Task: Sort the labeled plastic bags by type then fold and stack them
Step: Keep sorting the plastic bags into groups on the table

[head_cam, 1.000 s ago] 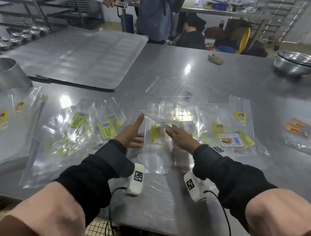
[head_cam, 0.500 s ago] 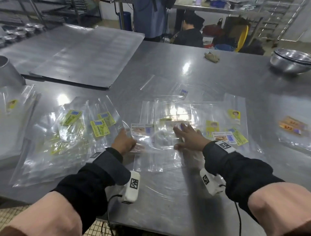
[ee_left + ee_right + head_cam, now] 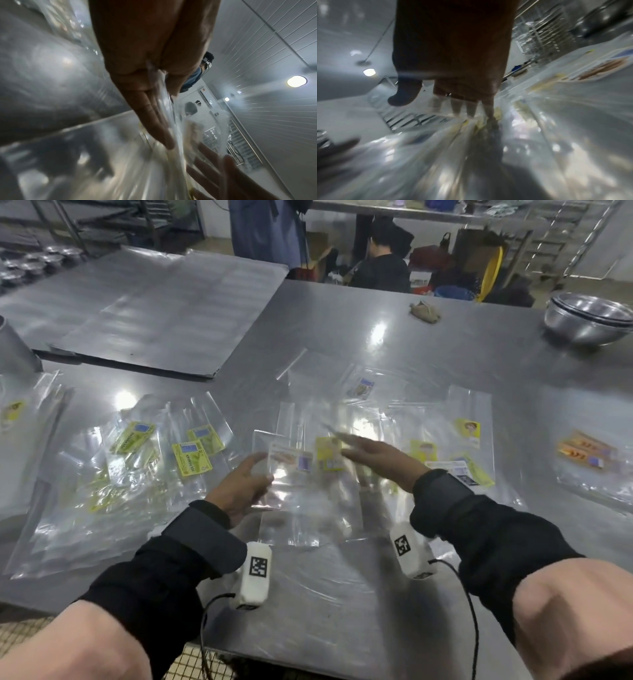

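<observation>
Pinching a clear bag (image 3: 301, 474), left hand (image 3: 239, 487); right hand (image 3: 380, 462) flat, fingers straight.

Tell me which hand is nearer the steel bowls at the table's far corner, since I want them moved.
The right hand. It hovers over the bags mid-table, on the same side as the steel bowls. The left hand holds a clear bag further away.
</observation>
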Action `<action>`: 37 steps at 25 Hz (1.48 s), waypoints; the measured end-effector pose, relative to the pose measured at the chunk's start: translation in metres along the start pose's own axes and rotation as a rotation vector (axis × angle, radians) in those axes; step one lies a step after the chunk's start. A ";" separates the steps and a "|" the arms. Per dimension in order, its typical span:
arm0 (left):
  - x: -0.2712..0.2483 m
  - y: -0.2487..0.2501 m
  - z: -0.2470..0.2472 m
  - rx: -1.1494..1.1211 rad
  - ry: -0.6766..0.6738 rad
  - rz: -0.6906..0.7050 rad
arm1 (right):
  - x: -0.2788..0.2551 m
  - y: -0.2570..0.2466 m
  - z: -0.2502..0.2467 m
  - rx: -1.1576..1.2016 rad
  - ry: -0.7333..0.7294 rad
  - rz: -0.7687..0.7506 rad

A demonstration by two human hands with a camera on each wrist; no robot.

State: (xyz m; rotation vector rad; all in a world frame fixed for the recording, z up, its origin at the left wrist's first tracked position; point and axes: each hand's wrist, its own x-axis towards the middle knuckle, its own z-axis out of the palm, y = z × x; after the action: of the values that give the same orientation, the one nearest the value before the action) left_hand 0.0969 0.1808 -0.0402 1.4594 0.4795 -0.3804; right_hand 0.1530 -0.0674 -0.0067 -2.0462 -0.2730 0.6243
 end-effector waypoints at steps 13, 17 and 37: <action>0.015 0.004 0.042 -0.065 -0.080 0.151 | -0.018 0.085 -0.060 -0.767 0.179 0.342; 0.017 -0.021 0.047 0.149 -0.070 0.040 | -0.028 0.110 -0.056 -0.809 0.050 0.267; 0.011 -0.015 0.055 0.037 -0.015 0.043 | -0.023 0.038 -0.020 -0.465 0.190 0.110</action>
State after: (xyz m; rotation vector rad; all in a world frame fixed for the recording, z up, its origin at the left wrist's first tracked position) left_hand 0.1029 0.1253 -0.0565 1.4994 0.4305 -0.3667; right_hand 0.1425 -0.1121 -0.0235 -2.5634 -0.2072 0.4556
